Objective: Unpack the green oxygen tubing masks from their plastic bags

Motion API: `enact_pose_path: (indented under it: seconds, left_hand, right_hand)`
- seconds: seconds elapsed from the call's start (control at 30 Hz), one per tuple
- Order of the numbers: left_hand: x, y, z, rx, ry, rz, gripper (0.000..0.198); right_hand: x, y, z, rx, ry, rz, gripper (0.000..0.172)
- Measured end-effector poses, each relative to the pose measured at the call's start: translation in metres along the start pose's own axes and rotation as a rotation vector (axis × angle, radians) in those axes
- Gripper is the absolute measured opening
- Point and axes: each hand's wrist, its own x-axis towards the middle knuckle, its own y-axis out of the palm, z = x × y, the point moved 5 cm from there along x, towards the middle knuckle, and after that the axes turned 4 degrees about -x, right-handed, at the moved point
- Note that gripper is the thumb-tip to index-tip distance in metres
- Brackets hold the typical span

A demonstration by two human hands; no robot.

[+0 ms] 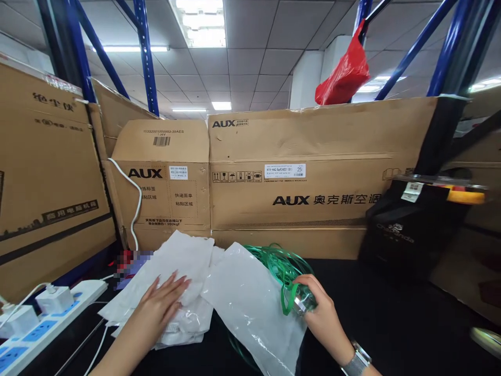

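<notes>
My left hand [166, 300] lies flat with fingers stretched out on a stack of white plastic mailing bags [188, 256]. In my right hand [324, 313] is a small clear, shiny, greenish object [303, 298] whose exact kind I cannot make out. A green loop [288, 298] hangs at its left side. Just behind it lies a tangled bundle of green plastic strapping [279, 261]. Another white plastic bag [250, 303] rests between my hands, partly over the strapping. My fingers hide part of the held object.
Cardboard boxes [313, 136] wall off the back and left of the black table [336, 282]. A white power strip [50, 318] with plugs and cables sits at the left. At the right stands a black bag [403, 235]; a red plastic bag [344, 73] hangs above.
</notes>
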Motion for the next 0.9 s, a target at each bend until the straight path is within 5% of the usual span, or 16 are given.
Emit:
enact_pose_path:
  seconds: [0.13,0.27,0.37,0.43,0.5,0.6,0.7,0.8,0.9]
  left_hand:
    - [0.001,-0.016,-0.043,0.014,-0.013,-0.217,0.088]
    - [0.015,-0.016,-0.124,-0.024,0.205,-0.123,0.114]
    - [0.028,-0.002,-0.151,-0.043,0.276,-0.141,0.079]
    - [0.032,0.002,-0.159,-0.124,0.441,-0.177,0.057]
    - [0.032,-0.002,-0.161,-0.220,0.540,-0.177,0.044]
    - [0.029,-0.035,-0.164,-0.388,0.561,-0.245,0.034]
    - [0.027,-0.082,-0.150,-0.576,0.327,-0.410,0.024]
    - [0.032,-0.112,-0.108,-0.825,0.094,-0.455,0.014]
    - [0.037,-0.120,-0.043,-0.955,-0.035,-0.542,0.021]
  right_hand:
    - [-0.003,0.004,0.000,0.004,0.007,0.030,0.012]
    - [0.000,-0.003,-0.004,0.001,0.003,-0.040,0.014]
    - [0.005,-0.019,-0.015,-0.045,0.063,-0.164,0.016]
    - [0.007,-0.032,-0.023,-0.084,0.138,-0.254,0.018]
    - [0.009,-0.045,-0.031,-0.109,0.220,-0.340,0.021]
    - [0.009,-0.060,-0.040,-0.109,0.329,-0.443,0.026]
    - [0.009,-0.066,-0.043,-0.087,0.404,-0.478,0.029]
    - [0.010,-0.062,-0.042,-0.068,0.411,-0.445,0.028]
    - [0.010,-0.052,-0.040,-0.073,0.338,-0.374,0.024]
